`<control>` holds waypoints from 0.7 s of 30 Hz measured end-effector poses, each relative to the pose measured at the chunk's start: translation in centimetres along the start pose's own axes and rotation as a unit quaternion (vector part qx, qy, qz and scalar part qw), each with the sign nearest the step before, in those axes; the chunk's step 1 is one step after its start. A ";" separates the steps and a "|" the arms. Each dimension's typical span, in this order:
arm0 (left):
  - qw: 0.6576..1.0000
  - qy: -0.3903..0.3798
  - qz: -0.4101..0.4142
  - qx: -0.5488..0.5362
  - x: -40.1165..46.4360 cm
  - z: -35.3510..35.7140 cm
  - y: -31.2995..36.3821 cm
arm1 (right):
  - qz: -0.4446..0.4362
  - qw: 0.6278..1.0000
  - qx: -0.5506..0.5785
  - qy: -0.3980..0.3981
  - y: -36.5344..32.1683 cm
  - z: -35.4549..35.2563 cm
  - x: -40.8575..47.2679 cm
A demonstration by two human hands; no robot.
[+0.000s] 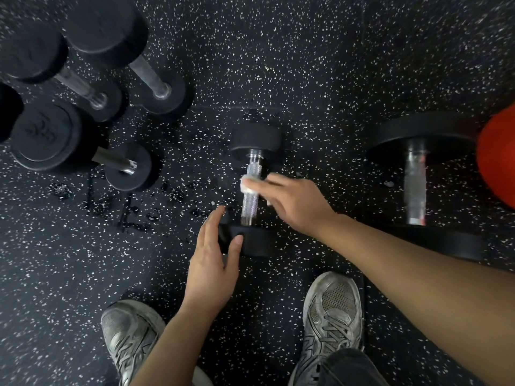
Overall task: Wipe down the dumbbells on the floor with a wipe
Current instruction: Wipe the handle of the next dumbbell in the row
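Speckled gym floor: small dumbbell steadied at near head by left hand, fingers straight; wipe pinched on handle by right hand. Other dumbbells judged unwiped.

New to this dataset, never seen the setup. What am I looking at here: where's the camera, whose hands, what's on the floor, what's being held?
There is no robot: one wide-angle camera on a person's head looks down at their own hands and shoes. The floor is black speckled rubber. A small dumbbell lies in the middle. The right hand holds a white wipe against its metal handle. The left hand rests with straight fingers on the dumbbell's near end. A bigger dumbbell lies to the right beside something orange, and several more dumbbells are grouped at upper left. Wet patches show on the floor near them.
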State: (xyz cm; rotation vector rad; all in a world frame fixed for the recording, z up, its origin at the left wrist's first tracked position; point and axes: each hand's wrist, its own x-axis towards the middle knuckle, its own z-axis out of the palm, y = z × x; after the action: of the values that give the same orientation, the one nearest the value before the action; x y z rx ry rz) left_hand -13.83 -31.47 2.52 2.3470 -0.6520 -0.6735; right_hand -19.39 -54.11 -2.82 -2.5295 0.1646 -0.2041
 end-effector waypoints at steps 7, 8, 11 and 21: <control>0.998 0.044 -0.039 -0.011 -0.8 0.1 -0.7 | 0.085 0.992 -0.095 -0.010 -0.2 -1.0 4.0; 0.998 0.040 -0.038 -0.006 -0.9 0.0 -0.7 | 0.092 0.990 -0.104 -0.028 -0.4 -0.7 4.5; 0.999 0.036 -0.037 0.005 -0.9 -0.2 -0.8 | 0.100 0.990 -0.095 -0.038 -1.0 0.4 4.9; 0.998 0.038 -0.051 -0.009 -0.7 -1.1 -1.9 | -0.128 0.986 -0.053 -0.089 -1.9 2.8 2.4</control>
State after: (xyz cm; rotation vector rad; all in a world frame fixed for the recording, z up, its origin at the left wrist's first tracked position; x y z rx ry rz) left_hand -13.16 -29.26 2.28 2.3896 -0.4939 -0.6290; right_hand -16.39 -51.36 -3.79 -2.6547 -0.2271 -0.0692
